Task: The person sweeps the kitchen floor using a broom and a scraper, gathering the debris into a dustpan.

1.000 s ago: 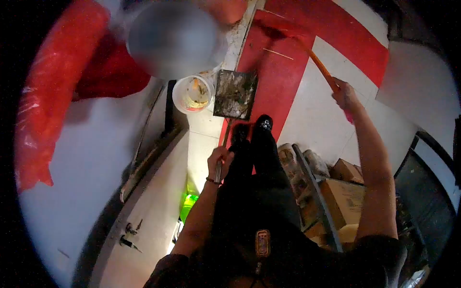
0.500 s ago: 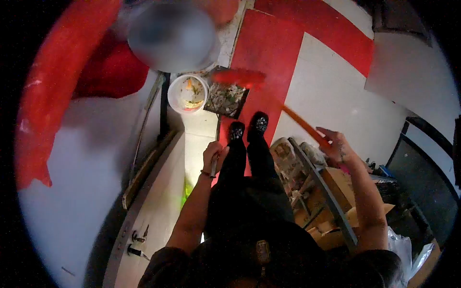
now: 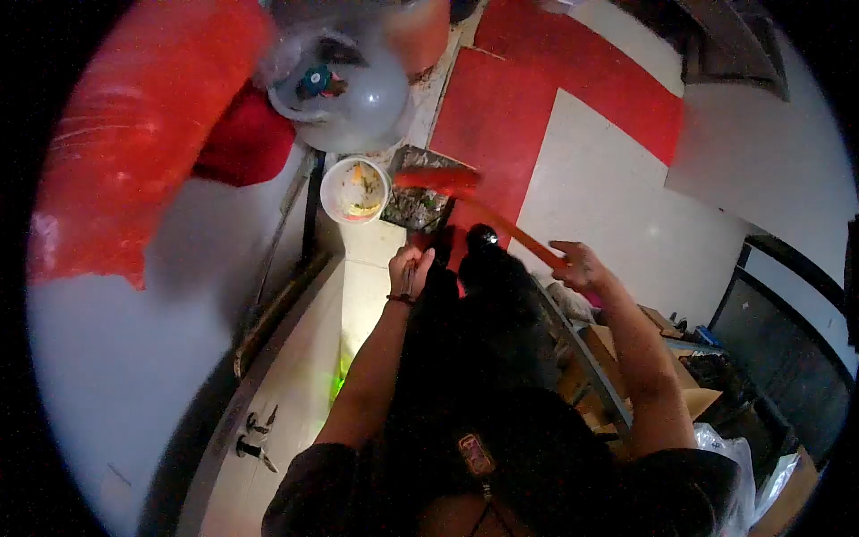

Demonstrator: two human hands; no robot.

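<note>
My right hand (image 3: 582, 267) grips the orange handle of a broom (image 3: 514, 234). Its red head, blurred, is over the upper part of a dustpan (image 3: 391, 213) filled with pale and dark debris. Near the pan, my left hand (image 3: 412, 271) is closed around a thin, dark stick-like handle, apparently the dustpan's; where it joins the pan is hidden. Touching or close to the pan's left side is a white bucket (image 3: 327, 199) with yellow and dark scraps inside. My black shoe (image 3: 483, 235) shows on the red floor strip below the broom.
A clear plastic bag (image 3: 367, 107) and a red bag (image 3: 152, 152) are at the upper left. A white door with a handle (image 3: 255, 447) runs along my left. On my right are a grey metal rail (image 3: 586, 345) and cardboard boxes (image 3: 698, 398).
The broom head has moved slightly left and down over the dustpan. My right hand has come inward, and my left hand is slightly higher. I lean further forward, with my legs more hidden.
</note>
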